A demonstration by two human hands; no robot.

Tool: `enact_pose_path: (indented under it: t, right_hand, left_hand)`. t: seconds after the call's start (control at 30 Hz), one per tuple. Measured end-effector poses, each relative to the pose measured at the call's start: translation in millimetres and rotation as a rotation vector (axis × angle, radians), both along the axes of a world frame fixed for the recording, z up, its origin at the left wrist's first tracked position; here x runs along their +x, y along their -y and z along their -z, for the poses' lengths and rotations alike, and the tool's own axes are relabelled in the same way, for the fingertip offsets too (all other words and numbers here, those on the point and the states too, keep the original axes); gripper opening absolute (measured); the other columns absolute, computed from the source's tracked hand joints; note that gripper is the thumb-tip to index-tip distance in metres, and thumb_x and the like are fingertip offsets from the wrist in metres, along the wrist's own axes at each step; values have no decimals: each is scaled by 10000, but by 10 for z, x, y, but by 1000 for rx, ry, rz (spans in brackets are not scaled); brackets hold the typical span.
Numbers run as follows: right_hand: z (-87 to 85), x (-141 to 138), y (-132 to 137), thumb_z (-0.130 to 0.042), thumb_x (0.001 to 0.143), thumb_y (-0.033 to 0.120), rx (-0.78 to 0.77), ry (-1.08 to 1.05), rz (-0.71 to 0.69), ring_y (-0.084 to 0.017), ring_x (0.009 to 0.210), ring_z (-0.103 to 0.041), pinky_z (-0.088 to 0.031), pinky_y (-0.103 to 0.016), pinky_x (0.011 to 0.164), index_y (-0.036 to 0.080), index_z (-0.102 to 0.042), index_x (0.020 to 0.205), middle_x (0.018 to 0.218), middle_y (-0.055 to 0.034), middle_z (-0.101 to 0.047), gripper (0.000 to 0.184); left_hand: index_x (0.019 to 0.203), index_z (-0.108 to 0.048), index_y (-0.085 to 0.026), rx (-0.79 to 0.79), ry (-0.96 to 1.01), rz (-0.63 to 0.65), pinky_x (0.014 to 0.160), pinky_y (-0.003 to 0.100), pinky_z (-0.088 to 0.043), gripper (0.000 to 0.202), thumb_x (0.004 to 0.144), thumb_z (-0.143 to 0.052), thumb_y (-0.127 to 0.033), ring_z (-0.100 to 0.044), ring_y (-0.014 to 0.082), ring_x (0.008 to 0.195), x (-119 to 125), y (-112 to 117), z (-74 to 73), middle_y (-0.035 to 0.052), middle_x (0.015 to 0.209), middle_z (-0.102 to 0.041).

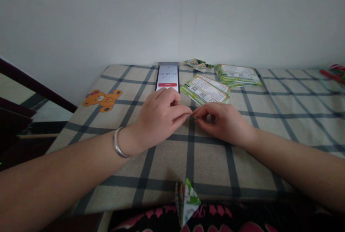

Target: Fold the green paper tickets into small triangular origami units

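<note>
Over the middle of the table my left hand (pixel 164 117) is closed in a pinch, a silver bangle on its wrist. My right hand (pixel 222 120) meets it fingertip to fingertip, also pinching. A tiny pale sliver shows at the right fingertips, too small to name; whatever the left fingers hold is hidden. Just beyond the hands lie a few loose printed leaflets (pixel 203 90), green-edged with text and square codes. Closer to my body, a folded piece of printed paper (pixel 187 203) stands at the table's front edge, pointed at the top, apart from both hands.
A phone (pixel 167 75) with a running timer lies near the wall. Behind the leaflets are folded paper pieces (pixel 199 65) and a leaflet stack (pixel 238 74). A bear picture (pixel 102 99) is on the checked tablecloth (pixel 210 163). A red object (pixel 334 73) lies far right.
</note>
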State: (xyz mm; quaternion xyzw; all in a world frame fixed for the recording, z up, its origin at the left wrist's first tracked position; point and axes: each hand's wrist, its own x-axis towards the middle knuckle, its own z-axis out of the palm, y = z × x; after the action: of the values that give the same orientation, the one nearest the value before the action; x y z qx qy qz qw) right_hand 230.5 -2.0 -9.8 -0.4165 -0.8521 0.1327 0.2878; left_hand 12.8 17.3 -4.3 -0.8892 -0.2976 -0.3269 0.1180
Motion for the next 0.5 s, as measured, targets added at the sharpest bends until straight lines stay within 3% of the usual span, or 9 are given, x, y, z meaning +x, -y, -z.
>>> enact_pose_path:
  t: [0.2,0.5]
  right_hand:
    - [18,-9,-23,-606,772,141,-11,-81,12,-70,587,-557,-431,-197,549,168,-671,859,733,17,-684,112]
    - [26,-15,-26,-605,790,151,-118,-295,-57,-77,591,-569,-454,-189,514,162,-630,802,750,-13,-680,30]
  left_hand:
    - [870,-710,-217,-39,19,60,852,385,-473,100,864,-611,-218,-570,214,982,3,3,-5,64,1082,-619]
    - [930,-649,-167,-182,3,115,769,290,-494,119,912,-550,-230,-644,162,904,4,19,-7,24,968,-694]
